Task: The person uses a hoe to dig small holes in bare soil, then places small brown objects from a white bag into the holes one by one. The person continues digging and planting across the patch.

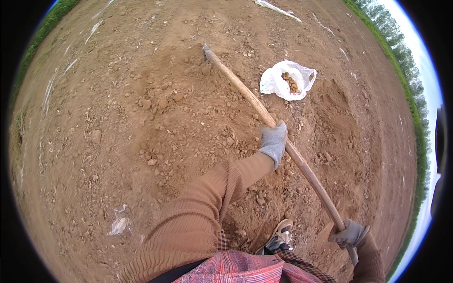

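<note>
My left hand, in a grey work glove, grips the middle of a long wooden tool handle. Lower down on the right, my gloved right hand is closed around the handle near its butt end. The handle slants up and away to the left. At its far end a metal socket meets loose soil; the blade is mostly hidden, so the kind of digging tool is not certain. Beyond my left hand, a white plastic bag rests open on the ground, holding small tan lumps that look like unshelled peanuts.
Dry brown soil with clods surrounds me. My shoe stands below the handle. A plastic scrap lies at lower left, and film strips lie farther off. Grass and trees edge the field at right.
</note>
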Motion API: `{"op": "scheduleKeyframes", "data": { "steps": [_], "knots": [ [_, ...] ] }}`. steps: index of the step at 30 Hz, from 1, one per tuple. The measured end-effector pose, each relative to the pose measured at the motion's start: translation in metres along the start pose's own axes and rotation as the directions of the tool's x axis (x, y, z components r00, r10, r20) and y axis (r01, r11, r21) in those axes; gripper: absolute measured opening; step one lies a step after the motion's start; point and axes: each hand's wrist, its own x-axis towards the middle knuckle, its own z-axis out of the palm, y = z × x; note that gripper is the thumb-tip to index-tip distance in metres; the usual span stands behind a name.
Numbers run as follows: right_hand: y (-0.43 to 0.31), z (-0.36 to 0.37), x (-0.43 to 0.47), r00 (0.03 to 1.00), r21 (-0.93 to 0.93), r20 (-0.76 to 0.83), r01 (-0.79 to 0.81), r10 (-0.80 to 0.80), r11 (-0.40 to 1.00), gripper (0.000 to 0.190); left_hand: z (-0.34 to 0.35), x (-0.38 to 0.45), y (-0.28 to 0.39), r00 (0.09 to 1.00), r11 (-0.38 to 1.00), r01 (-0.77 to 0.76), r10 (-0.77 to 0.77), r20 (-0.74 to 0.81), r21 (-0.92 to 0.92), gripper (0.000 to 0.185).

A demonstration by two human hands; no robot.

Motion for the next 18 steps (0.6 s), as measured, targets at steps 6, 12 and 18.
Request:
{"op": "scheduleKeyframes", "data": {
  "steps": [6, 12, 18],
  "knots": [
    [0.123, -0.014, -0.031, 0.982, -0.06, -0.187, -0.01, -0.001, 0.998, 0.022, -0.002, -0.087, -0.074, 0.98, 0.983, 0.182, -0.182, 0.077, 0.015, 0.044],
    [0.095, 0.048, -0.01, 0.772, -0.069, -0.587, 0.25, -0.242, 0.966, 0.015, 0.036, -0.076, -0.007, 0.976, 0.999, 0.046, -0.04, 0.216, -0.025, 0.037],
    [-0.057, 0.088, 0.001, 0.872, -0.057, -0.42, 0.251, -0.251, 0.966, 0.018, 0.012, 0.055, 0.064, 0.971, 0.969, -0.177, 0.144, 0.191, 0.171, 0.023]
  ]
}}
